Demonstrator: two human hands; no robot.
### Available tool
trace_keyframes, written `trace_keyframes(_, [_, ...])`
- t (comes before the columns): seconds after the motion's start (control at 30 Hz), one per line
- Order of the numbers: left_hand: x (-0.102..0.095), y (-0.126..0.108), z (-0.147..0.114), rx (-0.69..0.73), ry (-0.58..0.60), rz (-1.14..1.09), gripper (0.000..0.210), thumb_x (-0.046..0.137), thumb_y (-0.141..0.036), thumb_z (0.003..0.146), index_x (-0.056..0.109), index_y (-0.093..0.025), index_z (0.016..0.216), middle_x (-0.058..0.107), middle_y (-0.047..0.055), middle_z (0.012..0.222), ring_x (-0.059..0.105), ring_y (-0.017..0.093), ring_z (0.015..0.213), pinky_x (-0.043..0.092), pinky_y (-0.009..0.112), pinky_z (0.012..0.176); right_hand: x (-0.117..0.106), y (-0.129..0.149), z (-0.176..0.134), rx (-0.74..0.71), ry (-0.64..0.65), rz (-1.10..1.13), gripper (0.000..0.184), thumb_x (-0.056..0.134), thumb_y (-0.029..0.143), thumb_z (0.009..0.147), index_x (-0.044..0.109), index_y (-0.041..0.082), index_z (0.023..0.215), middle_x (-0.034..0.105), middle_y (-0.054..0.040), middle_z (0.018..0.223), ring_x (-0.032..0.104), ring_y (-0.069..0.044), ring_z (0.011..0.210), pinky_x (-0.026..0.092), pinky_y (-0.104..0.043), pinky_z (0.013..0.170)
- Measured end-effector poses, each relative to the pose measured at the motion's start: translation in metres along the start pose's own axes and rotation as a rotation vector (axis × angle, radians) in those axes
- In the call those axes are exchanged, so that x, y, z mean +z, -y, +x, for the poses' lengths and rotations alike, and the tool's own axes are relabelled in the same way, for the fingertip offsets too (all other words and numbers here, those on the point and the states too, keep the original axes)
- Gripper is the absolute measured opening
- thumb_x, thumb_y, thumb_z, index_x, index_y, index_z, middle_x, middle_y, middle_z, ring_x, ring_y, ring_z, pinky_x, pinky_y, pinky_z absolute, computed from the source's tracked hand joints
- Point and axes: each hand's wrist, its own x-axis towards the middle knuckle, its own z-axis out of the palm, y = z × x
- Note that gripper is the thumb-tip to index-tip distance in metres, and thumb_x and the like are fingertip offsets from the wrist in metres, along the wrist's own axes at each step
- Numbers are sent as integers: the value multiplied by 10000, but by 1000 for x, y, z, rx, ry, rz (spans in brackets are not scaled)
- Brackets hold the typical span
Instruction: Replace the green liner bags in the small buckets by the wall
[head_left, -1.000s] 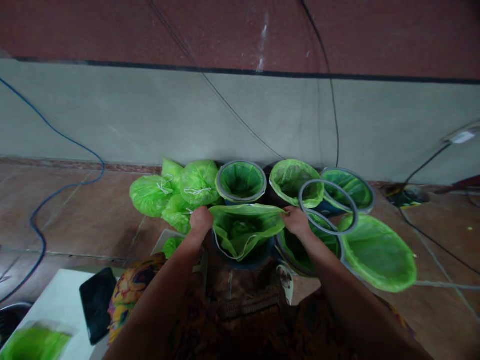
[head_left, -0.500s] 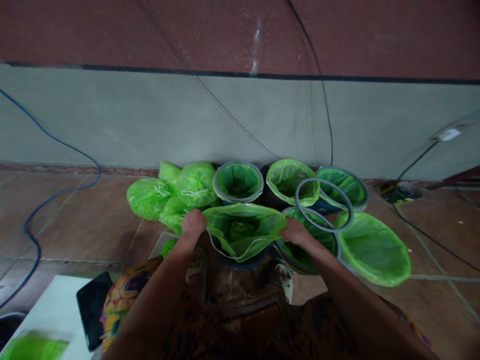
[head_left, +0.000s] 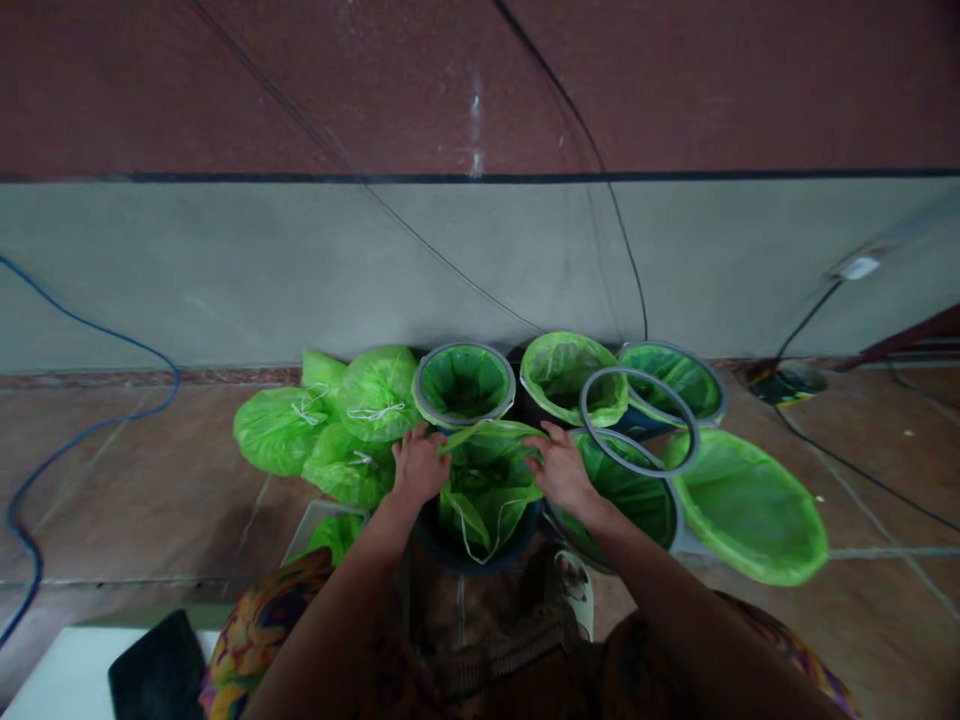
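Observation:
A green plastic bag with a white drawstring along its rim gapes upward inside a dark bucket between my knees. My left hand is closed on the left side of the bag's rim, fingers curled over the edge. On the opposite side, my right hand pinches the rim between thumb and fingers. The rim sags at the front, where the white string hangs in a V. Something dark green lies inside the bag, too shadowed to make out.
Tied green bags sit at the left by the wall. Lined bins stand behind and to the right, one with a grey ring leaning across it. An open green bag lies at the right. A blue cable crosses the floor; a dark tablet lies lower left.
Both hands have moved inward, towards each other. The bag's mouth, stretched wide before, is now narrower and slacker, with its front string drooping. The view has tilted slightly upward.

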Motion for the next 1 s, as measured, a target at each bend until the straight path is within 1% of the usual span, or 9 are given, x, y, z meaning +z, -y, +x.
trace_keyframes(0.13, [7, 2, 2, -69, 70, 70, 428, 523, -205, 822, 574, -181, 1245, 496, 171, 1394, 551, 321, 1188, 440, 499, 966, 11, -9, 3, 85, 102, -50, 427, 572, 220, 841, 614, 172, 1263, 492, -175, 1389, 431, -286, 1320, 374, -376, 1046])
trace_keyframes(0.27, [10, 17, 4, -167, 167, 110, 355, 453, -174, 852, 593, -96, 1169, 661, 194, 1114, 651, 282, 1043, 509, 377, 865, 14, -19, 6, 83, 172, -30, 426, 542, 192, 854, 605, 150, 1274, 637, -155, 1205, 605, -241, 1126, 440, -309, 964])
trace_keyframes(0.37, [10, 31, 6, -191, 228, 141, 303, 414, -135, 860, 663, -110, 1033, 697, 188, 1040, 668, 276, 1024, 518, 336, 832, 14, -22, 6, 87, 226, -4, 381, 529, 151, 845, 652, 161, 1205, 699, -117, 1100, 657, -230, 1025, 466, -300, 924])
trace_keyframes(0.47, [10, 44, 8, -236, 200, 158, 329, 394, -94, 853, 685, -112, 1005, 704, 190, 1055, 670, 279, 1024, 520, 329, 827, 10, -24, 8, 83, 227, 25, 353, 518, 86, 813, 710, 168, 1098, 726, -99, 1069, 657, -246, 1045, 459, -316, 950])
trace_keyframes(0.6, [8, 58, 12, -298, 202, 143, 330, 397, -152, 877, 704, -103, 987, 703, 204, 1063, 672, 290, 1019, 523, 329, 809, 0, -28, 10, 97, 243, 128, 302, 546, 82, 778, 754, 184, 972, 743, -83, 1003, 675, -243, 986, 483, -319, 908])
trace_keyframes(0.67, [5, 61, 13, -293, 228, 127, 312, 428, -204, 878, 715, -111, 957, 712, 195, 1029, 678, 289, 1002, 523, 319, 786, -6, -31, 10, 144, 297, 265, 298, 555, 120, 773, 749, 179, 992, 742, -65, 882, 690, -214, 824, 520, -302, 779])
trace_keyframes(0.77, [-2, 60, 13, -243, 264, 85, 272, 479, -251, 855, 722, -141, 903, 731, 144, 913, 692, 255, 930, 511, 280, 736, -13, -35, 9, 221, 351, 513, 355, 561, 171, 761, 719, 166, 1079, 683, -13, 692, 616, -156, 572, 501, -264, 592])
trace_keyframes(0.87, [-10, 57, 10, -184, 279, 23, 239, 491, -237, 828, 713, -149, 846, 720, 94, 795, 687, 217, 843, 486, 254, 691, -17, -37, 7, 233, 345, 656, 392, 578, 164, 717, 706, 166, 1087, 647, 19, 647, 577, -131, 545, 483, -239, 575])
trace_keyframes(1.0, [-17, 57, 6, -149, 289, -96, 202, 499, -196, 790, 694, -142, 781, 677, 50, 681, 657, 186, 749, 451, 241, 634, -21, -38, 7, 268, 320, 702, 466, 555, 111, 652, 691, 168, 1094, 687, 13, 720, 601, -136, 603, 482, -231, 602])
